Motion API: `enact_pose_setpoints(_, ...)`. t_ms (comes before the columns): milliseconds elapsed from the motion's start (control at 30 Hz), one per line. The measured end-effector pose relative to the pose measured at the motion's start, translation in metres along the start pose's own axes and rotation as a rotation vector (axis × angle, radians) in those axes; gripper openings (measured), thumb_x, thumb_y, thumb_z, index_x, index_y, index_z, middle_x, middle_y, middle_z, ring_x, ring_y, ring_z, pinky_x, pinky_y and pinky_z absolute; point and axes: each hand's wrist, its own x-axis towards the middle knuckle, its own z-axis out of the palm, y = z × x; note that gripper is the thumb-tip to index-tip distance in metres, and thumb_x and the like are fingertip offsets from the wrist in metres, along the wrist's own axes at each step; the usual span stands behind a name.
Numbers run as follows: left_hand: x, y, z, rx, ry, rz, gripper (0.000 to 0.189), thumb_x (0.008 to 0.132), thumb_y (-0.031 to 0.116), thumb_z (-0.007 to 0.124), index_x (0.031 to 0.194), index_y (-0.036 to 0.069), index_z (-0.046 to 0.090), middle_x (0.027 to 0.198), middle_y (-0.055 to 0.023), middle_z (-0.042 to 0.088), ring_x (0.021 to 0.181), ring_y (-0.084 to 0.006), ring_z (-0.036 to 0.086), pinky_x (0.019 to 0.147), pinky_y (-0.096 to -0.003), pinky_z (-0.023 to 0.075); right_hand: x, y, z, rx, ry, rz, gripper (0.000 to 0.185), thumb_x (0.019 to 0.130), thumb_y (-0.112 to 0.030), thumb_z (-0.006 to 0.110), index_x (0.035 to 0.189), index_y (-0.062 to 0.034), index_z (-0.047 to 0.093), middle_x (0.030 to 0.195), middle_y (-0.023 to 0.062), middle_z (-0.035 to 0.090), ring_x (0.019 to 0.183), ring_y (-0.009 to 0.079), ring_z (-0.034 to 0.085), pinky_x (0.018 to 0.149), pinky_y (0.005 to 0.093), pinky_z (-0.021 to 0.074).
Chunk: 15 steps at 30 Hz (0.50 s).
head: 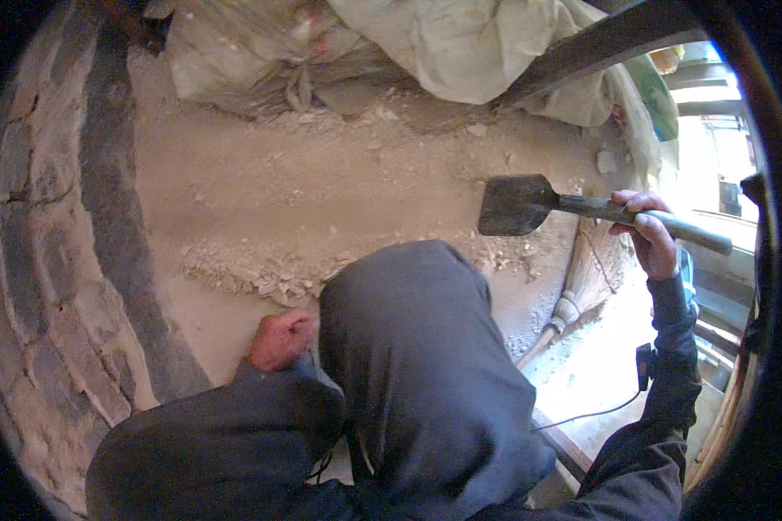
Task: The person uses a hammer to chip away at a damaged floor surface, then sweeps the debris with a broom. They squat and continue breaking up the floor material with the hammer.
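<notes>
My right hand (649, 233) grips the wooden handle of a small shovel (520, 204), its dark flat metal blade pointing left above the dusty floor. The handle's end sticks out past the hand on the right. My left hand (285, 339) is curled beside my bent knee; nothing shows in it, and its fingers are folded in. Past that hand and knee lies a ridge of broken plaster rubble (280, 280). A straw broom (577, 293) rests on the floor below the shovel, its bristles towards the top.
Stuffed pale plastic sacks (469, 45) stand along the far side, with a dark beam (599, 49) slanting across them. A rough brick wall (58, 260) curves down the left. A thin cable (590, 415) runs near my right arm. Loose crumbs cover much of the floor.
</notes>
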Motion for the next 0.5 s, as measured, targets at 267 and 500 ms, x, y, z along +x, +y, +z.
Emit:
enact_pose_setpoints(267,-0.006,-0.008,0.005,-0.142,0.179,0.066,0.024,0.089,0.027,0.066,0.097,0.004,0.067,0.070,-0.0120,0.063,0.064,-0.0150,0.060,0.061,-0.0324,0.0492,0.114,0.026,0.229,0.039,-0.346,-0.113,0.023,0.087,-0.015,0.061,0.102,0.0006,0.065,0.118,0.0195,0.062,0.105,0.0260,0.062,0.083,0.0383,0.0558)
enact_pose_setpoints(500,-0.005,-0.015,0.013,-0.244,0.259,0.042,0.031,0.090,0.032,0.064,0.100,0.004,0.066,0.069,-0.0108,0.064,0.064,-0.0156,0.059,0.061,-0.0329,0.0488,0.215,0.031,0.388,0.166,-0.590,-0.279,0.030,0.090,-0.023,0.063,0.111,-0.0024,0.066,0.098,0.0049,0.067,0.084,0.0114,0.063,0.078,0.0281,0.0537)
